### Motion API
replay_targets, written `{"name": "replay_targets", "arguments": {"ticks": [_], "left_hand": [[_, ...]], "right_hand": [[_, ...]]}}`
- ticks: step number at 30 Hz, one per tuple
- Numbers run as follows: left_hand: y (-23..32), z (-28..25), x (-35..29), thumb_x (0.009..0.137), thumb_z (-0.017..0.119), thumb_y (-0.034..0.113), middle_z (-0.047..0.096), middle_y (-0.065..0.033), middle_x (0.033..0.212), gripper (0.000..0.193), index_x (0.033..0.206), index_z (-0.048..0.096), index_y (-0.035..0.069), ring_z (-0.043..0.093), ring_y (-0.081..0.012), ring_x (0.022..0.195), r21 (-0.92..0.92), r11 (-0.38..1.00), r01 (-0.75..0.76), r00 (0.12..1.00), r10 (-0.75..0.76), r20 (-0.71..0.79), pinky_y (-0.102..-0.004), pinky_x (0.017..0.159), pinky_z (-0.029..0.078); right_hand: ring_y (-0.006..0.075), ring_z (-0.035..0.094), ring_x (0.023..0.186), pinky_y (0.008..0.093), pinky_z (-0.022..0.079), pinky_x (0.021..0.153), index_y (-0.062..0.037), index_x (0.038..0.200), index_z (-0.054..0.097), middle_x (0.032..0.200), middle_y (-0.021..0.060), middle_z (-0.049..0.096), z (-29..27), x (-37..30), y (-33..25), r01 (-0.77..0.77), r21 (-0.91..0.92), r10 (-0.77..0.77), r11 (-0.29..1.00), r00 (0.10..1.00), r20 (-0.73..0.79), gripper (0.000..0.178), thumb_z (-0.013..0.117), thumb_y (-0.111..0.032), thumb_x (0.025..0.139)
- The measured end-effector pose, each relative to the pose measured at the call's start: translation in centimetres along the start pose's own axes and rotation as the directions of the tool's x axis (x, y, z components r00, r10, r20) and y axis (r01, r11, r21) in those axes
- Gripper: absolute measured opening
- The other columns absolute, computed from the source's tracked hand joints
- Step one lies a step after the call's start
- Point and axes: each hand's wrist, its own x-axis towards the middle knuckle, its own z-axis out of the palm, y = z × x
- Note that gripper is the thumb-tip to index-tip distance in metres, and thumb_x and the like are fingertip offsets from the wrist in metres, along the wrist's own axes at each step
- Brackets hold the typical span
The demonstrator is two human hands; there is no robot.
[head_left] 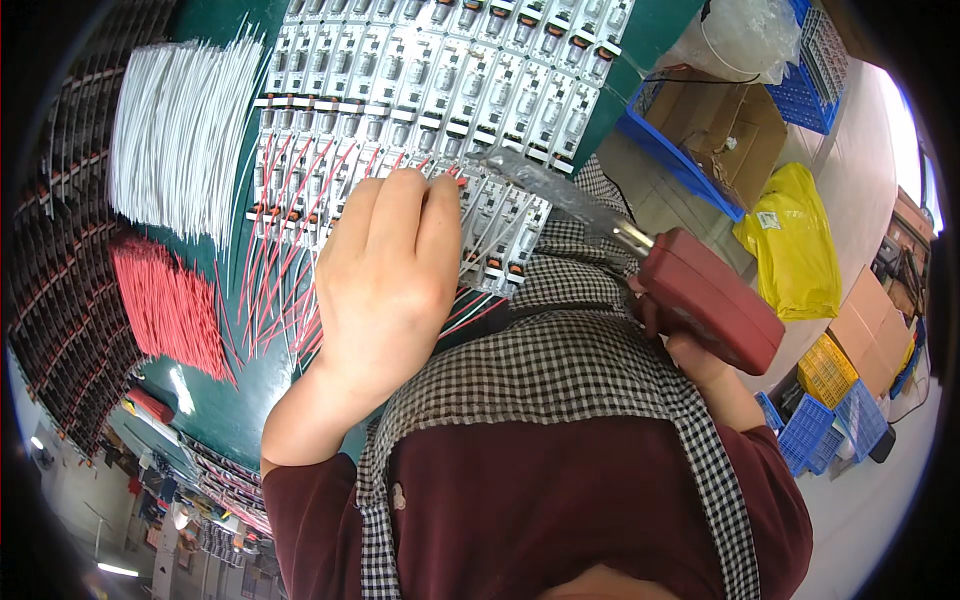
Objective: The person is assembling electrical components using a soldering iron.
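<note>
A sheet of small white circuit boards [450, 90] in rows lies on the green table. Several have red wires [290, 170] running from their near ends. My left hand [385, 245] rests over the near rows, fingertips pinched together on a red wire end against a board. My right hand [690, 350] is wrapped round a dark red soldering gun [712, 300], partly hidden behind its body. The gun's long grey shaft [550, 190] slants toward the boards, its tip close to the left fingertips. Whether the tip touches a board, I cannot tell.
Left of the boards lie a bundle of white wires [185, 140] and a bundle of red wires [170, 310]. Racks of dark boards [70, 200] stand beyond. At right are a blue crate [690, 165] with cardboard, a yellow bag [795, 240] and blue baskets [810, 430].
</note>
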Motion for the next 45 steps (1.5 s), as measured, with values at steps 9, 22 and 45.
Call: {"name": "replay_targets", "arguments": {"ticks": [9, 22, 45], "left_hand": [[0.3, 0.0, 0.0, 0.066, 0.06, 0.003, 0.049, -0.0065, 0.077, 0.021, 0.087, 0.059, 0.0, 0.051, -0.0193, 0.067, 0.005, 1.0, 0.012, 1.0, -0.012, -0.016, -0.0288, 0.052, 0.043], [0.6, 1.0, -0.2, 0.064, 0.062, 0.003, 0.051, -0.0061, 0.077, 0.022, 0.087, 0.06, 0.0, 0.052, -0.0182, 0.066, -0.046, 0.998, -0.038, 0.995, 0.034, -0.098, -0.0276, 0.051, 0.043], [1.4, 1.1, 0.2, 0.065, 0.061, 0.001, 0.048, -0.0069, 0.075, 0.023, 0.088, 0.06, -0.001, 0.049, -0.0189, 0.063, -0.039, 0.998, -0.048, 0.993, 0.043, -0.111, -0.0287, 0.051, 0.042]], "right_hand": [[0.0095, 0.057, 0.068, 0.024, 0.046, 0.069, 0.0074, 0.124, 0.043, 0.092, 0.0067, 0.063, 0.4, -0.5, -0.4, -0.062, 0.373, 0.122, 0.926, 0.983, -0.14, 0.08, 0.073, -0.044, 0.07], [0.0177, 0.061, 0.08, 0.0276, 0.047, 0.075, 0.0058, 0.121, 0.048, 0.105, 0.0134, 0.061, -0.1, -0.6, 0.4, -0.063, 0.215, 0.08, 0.975, 0.994, -0.074, 0.073, 0.072, -0.042, 0.071], [0.0205, 0.062, 0.086, 0.0289, 0.047, 0.078, 0.0073, 0.122, 0.046, 0.106, 0.0141, 0.061, -0.6, -1.9, 1.2, -0.029, 0.234, 0.061, 0.972, 0.99, -0.131, 0.078, 0.073, -0.043, 0.07]]}}
